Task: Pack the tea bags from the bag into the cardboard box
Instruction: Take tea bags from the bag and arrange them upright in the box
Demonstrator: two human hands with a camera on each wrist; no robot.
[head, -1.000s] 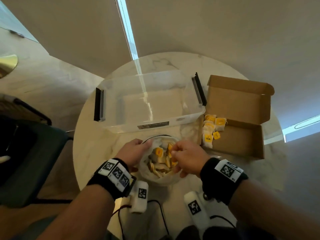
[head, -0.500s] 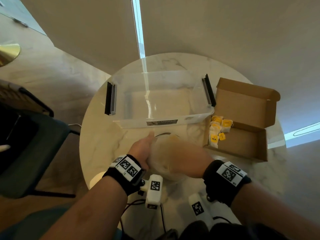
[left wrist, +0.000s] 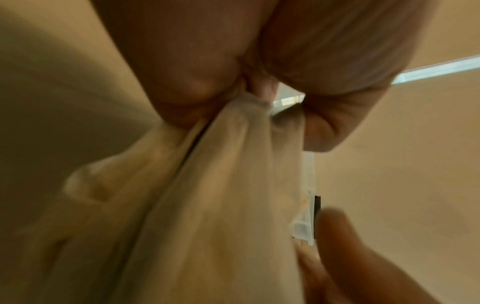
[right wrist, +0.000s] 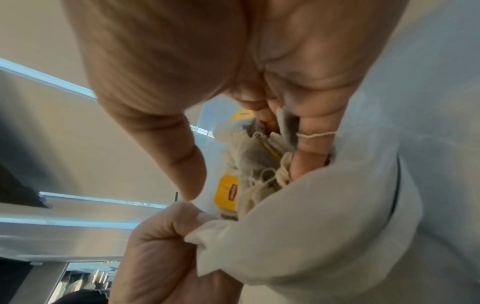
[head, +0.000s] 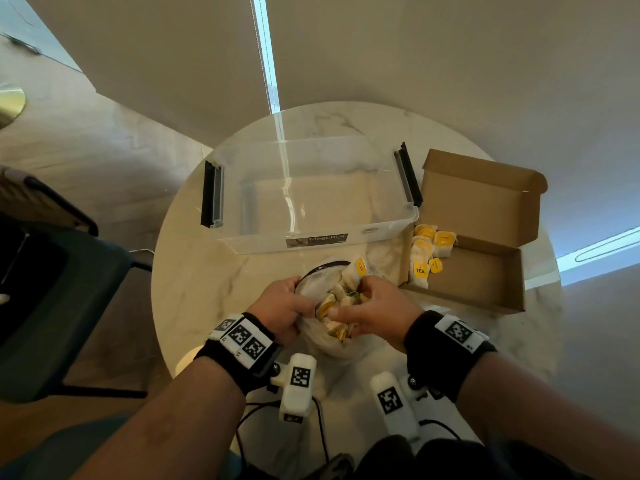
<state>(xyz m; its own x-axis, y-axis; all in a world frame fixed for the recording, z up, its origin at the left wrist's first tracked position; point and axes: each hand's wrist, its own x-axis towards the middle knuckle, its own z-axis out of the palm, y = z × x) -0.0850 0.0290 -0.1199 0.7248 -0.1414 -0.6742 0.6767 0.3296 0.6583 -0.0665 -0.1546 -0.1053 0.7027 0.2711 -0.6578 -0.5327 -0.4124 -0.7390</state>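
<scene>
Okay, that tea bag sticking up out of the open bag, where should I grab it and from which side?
Pinch its paper body just below the yellow tag, coming from above on the right. It stands up past the bag's far rim, clear of the pile, and the left hand already grips the near left rim, so the right hand is best placed.

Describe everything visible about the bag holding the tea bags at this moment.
The bag is soft, whitish, cloth-like, with a dark line round its open mouth. It sits on the round marble table, in front of the clear plastic bin. The left hand grips its left rim, bunching the fabric. The right hand reaches into the mouth among the yellow-tagged tea bags.
</scene>
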